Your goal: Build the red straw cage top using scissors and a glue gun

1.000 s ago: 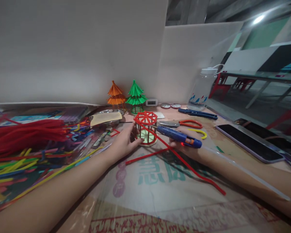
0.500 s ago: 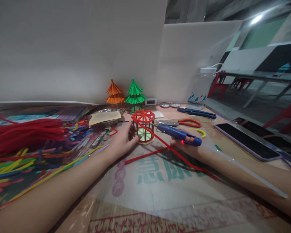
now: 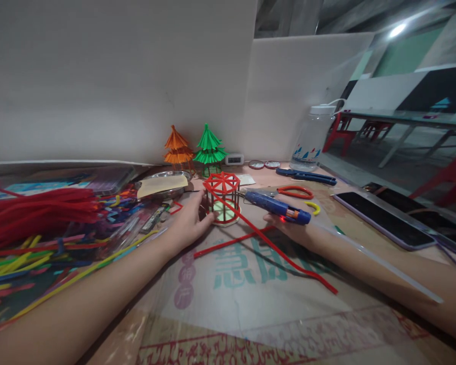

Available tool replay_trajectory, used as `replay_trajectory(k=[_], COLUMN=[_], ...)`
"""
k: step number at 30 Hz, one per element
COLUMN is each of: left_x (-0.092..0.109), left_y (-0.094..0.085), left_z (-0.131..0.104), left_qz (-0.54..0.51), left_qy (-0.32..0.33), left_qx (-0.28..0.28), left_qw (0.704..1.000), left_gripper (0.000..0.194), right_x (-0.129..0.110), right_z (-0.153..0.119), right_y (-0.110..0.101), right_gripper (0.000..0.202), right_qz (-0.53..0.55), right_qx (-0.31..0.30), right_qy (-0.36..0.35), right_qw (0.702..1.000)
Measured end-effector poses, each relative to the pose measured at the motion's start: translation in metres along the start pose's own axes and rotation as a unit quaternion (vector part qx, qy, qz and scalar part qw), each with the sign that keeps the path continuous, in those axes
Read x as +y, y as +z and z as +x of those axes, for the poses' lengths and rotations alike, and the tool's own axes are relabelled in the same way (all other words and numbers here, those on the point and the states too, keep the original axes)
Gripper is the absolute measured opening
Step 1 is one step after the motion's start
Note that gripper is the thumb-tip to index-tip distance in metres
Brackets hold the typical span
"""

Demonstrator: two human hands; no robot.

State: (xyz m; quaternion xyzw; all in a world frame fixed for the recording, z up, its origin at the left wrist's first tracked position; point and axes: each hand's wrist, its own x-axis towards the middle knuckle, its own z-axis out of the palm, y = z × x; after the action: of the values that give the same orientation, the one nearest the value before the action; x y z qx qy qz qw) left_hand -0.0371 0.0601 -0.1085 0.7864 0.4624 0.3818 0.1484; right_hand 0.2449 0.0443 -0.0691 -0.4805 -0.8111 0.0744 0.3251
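Shift since the earlier frame: everything sits slightly further left, as from a small head turn; the free end of the long, thin red strip point(image 3: 281, 252) reaches lower, towards the wearer, while nozzle and frame keep nearly the same relation.
Red-topped frame: an open, round cage with a spoked red top, dark uprights and a pale green base point(image 3: 225, 212), upright on the plastic-covered worktop point(image 3: 197, 314), between the hands.
Left grip: the left hand point(image 3: 190, 218) curves round the cage's left side, thumb at the base rim, holding it; other fingertips are hidden, so firmness cannot be told.
Right grip: the right hand point(image 3: 289, 230) is closed round the blue plastic glue gun point(image 3: 277, 207), most fingers hidden behind it; whether the trigger is squeezed cannot be told.
Nozzle: beside the cage's right side, just below the top ring; contact is unclear.
Long strip: slants across the cage's front from the upper left and crosses a second straight red strip point(image 3: 224, 244) lying towards the wearer.
Clear glue stick: a translucent rod point(image 3: 383, 263) trails from the gun's back over the right forearm.
Gluing well: best, I judge, to keep the base pinned flat, give a small bead, and keep the nozzle off the left fingers and the loose strip.
Behind: orange tiered tower point(image 3: 178, 149) and green tiered tower point(image 3: 210, 149) stand by the wall.
Right side: orange-handled scissors point(image 3: 294, 191) lie just behind the gun.
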Motion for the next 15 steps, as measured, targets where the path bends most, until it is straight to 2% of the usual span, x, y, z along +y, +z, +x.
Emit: replay_trajectory(k=[10, 15], left_x=[0.002, 0.003], left_y=[0.000, -0.001], left_z=[0.001, 0.000], left_qz=[-0.008, -0.004], left_qy=[-0.004, -0.001], left_qx=[-0.005, -0.006], left_qw=[1.000, 1.000], left_gripper=[0.040, 0.045], right_x=[-0.010, -0.012], right_z=[0.004, 0.003], right_y=[-0.006, -0.006], right_gripper=[0.031, 0.032], right_qz=[0.017, -0.001], right_qx=[-0.025, -0.015], right_qy=[0.030, 0.029], right_qw=[0.999, 0.999])
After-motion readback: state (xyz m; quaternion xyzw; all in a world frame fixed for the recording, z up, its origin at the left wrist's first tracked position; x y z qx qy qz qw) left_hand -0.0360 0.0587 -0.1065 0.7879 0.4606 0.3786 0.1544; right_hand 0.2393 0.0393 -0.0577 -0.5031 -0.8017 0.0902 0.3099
